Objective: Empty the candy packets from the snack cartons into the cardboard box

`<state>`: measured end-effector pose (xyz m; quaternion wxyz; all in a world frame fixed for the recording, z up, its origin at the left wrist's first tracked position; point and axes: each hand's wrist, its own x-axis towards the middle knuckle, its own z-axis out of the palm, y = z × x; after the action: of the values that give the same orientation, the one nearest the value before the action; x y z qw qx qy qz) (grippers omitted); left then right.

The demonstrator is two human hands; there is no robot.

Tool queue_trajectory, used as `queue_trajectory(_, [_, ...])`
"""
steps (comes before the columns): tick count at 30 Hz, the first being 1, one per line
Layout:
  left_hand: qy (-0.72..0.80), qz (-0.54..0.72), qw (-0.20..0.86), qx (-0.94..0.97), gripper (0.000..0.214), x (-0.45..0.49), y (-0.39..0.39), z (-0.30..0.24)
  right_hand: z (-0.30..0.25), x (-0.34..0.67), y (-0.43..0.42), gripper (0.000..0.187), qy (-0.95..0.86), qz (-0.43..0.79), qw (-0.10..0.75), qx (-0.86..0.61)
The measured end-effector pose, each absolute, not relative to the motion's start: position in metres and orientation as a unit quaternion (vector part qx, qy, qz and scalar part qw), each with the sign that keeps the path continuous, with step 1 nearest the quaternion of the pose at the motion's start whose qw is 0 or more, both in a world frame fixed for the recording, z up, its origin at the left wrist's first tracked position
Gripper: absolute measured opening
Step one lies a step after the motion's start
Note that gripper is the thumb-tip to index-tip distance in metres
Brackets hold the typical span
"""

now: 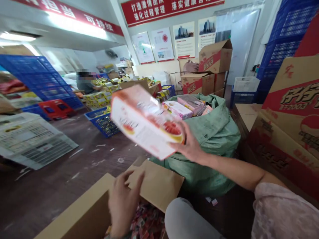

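My right hand (190, 146) grips a white and orange printed box (144, 121) by its lower right corner and holds it up, tilted, over the floor. My left hand (123, 199) is lower down with its fingers stretched out, resting against the inner flap of an open cardboard box (159, 182) in front of my knee. Small colourful wrapped packets (147, 222) lie inside that box. Behind the held box stands a green woven sack (214, 132) with several pink and white boxes (184, 108) at its open top.
Large printed cartons (291, 122) stand at my right, and more are stacked at the back (214, 59). Blue crates (40, 76) are piled left and far right. A white crate (32, 139) and a blue crate (104, 124) lie on the dark floor. A person (87, 83) sits at the back left.
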<state>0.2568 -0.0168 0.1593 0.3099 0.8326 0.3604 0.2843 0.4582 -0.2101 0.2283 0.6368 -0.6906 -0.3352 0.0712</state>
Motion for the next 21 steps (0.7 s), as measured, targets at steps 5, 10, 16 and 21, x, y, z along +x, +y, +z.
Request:
queue_trajectory(5, [0.115,0.241,0.139,0.954,0.080,0.420,-0.064,0.192,0.270,0.559,-0.258,0.102,-0.293,-0.100,0.627,-0.715])
queue_trajectory(10, [0.120,0.027,0.090,0.988,0.113,0.510,-0.096,0.204,0.271,0.620,-0.300,0.087,-0.244,-0.184,0.560,-0.770])
queue_trajectory(16, [0.040,-0.111,0.070,0.990,0.055,0.501,-0.121,0.198,0.266,0.653,-0.310,0.093,-0.271,-0.219,0.465,-0.814])
queue_trajectory(21, [-0.053,-0.051,0.096,0.993,0.055,0.471,-0.140,0.213,0.266,0.694,-0.300,0.107,-0.467,-0.088,0.373,-0.797])
